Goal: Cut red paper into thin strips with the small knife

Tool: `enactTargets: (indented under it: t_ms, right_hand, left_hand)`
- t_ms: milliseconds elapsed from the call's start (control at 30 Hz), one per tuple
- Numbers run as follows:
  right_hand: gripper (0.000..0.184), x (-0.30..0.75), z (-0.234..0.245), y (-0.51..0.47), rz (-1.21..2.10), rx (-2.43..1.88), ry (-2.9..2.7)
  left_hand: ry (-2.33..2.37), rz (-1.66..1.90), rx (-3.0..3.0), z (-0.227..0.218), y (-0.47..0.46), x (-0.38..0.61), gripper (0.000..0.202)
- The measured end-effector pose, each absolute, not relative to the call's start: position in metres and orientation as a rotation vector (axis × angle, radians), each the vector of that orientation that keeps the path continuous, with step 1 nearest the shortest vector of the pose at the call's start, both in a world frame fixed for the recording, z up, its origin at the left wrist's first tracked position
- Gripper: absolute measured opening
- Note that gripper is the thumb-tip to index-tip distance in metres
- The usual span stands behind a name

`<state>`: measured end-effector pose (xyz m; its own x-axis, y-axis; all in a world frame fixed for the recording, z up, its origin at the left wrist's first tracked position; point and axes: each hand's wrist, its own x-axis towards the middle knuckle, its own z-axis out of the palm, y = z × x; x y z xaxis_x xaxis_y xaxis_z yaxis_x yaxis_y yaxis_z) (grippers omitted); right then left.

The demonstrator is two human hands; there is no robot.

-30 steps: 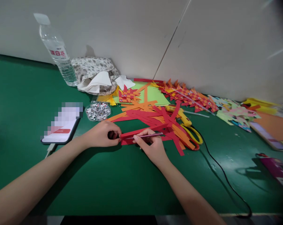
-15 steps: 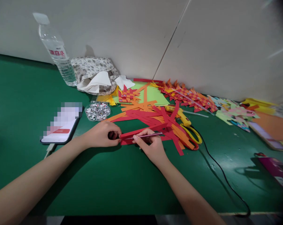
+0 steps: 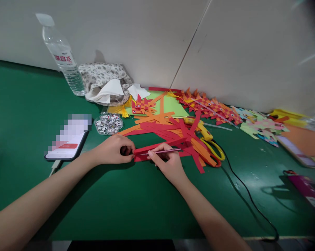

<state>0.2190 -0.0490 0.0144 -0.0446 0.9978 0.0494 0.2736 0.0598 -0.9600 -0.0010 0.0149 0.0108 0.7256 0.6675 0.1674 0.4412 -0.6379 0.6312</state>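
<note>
My left hand (image 3: 115, 150) pinches the left end of a folded red paper strip (image 3: 157, 146) between thumb and fingertips. Closed around a thin pinkish stick-like tool (image 3: 170, 151), my right hand (image 3: 170, 160) holds its tip between the folds of that strip; the tool's exact kind is not clear. A second length of red paper shows below the tool. Just behind both hands lies a loose pile of red and orange paper strips (image 3: 159, 128). Left of the pile is a clear round container of googly eyes (image 3: 109, 123).
A phone (image 3: 68, 139) with a cable lies to the left, and a water bottle (image 3: 64, 57) stands behind it. Right of the pile are a yellow glue gun (image 3: 203, 129) with a black cord, scissors (image 3: 218, 153), and woven paper fish (image 3: 209, 106) along the wall.
</note>
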Motion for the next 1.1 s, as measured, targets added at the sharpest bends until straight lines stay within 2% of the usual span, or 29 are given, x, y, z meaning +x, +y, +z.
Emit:
enactTargets:
  t_ms: [1100]
  right_hand:
    - [0.024, 0.2205, 0.0112, -0.0483, 1.001, -1.369, -1.443]
  left_hand:
    - [0.84, 0.508, 2.369, 0.0114, 0.0161, 0.0003, 0.01]
